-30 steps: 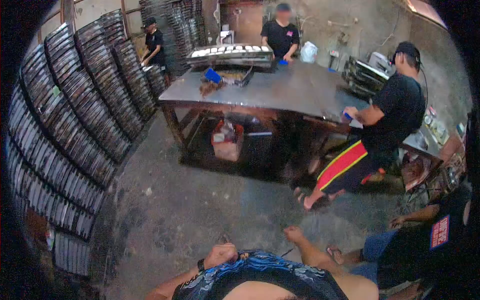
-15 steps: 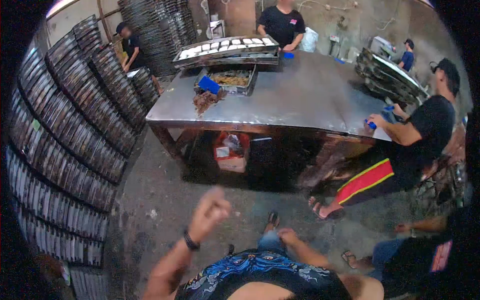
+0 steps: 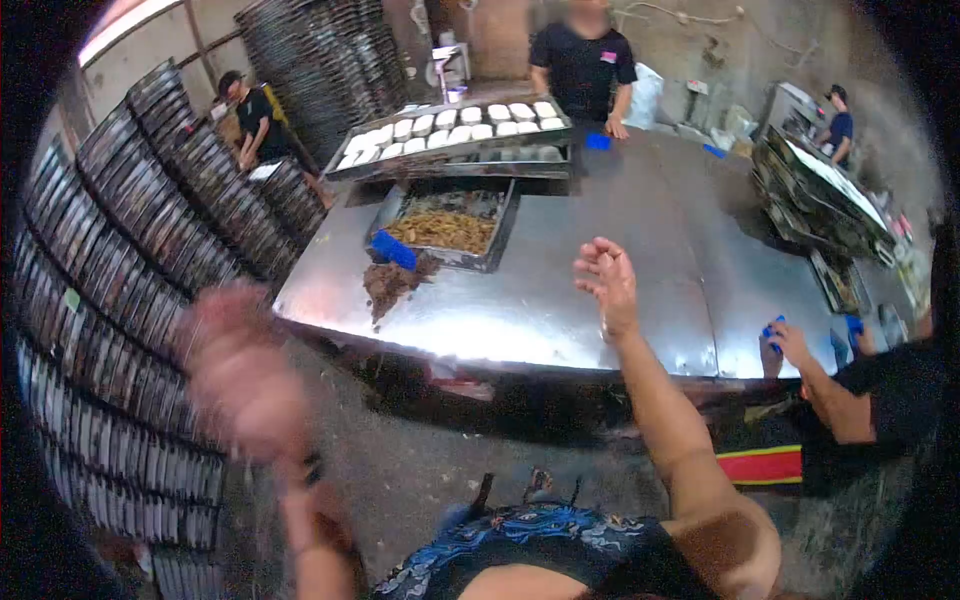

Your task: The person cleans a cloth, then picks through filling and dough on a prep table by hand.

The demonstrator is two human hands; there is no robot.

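My right hand (image 3: 610, 285) reaches over the near part of the metal table (image 3: 545, 260), empty, its fingers loosely curled and apart. Off the table's left corner, my left hand (image 3: 235, 370) is smeared by motion, so its fingers cannot be made out. A blue block-like piece (image 3: 393, 250) leans at the front left of a metal tray (image 3: 484, 258). Inside the tray is yellow-brown crumbly stuff (image 3: 440, 230). A brown crumbly heap (image 3: 392, 288) lies on the table beside the blue piece. Behind, a raised tray (image 3: 450, 162) bears rows of white oblong pieces (image 3: 470, 122).
Tall stacks of dark trays (image 3: 130, 330) line the left side. More trays (image 3: 815, 200) stand at the table's right end. A co-worker's hand (image 3: 790, 343) at right grips a blue piece. Other people stand behind the table and at far left.
My right hand has risen from beside my knee to above the table. My left hand has swung left and blurred. The view is closer to the table.
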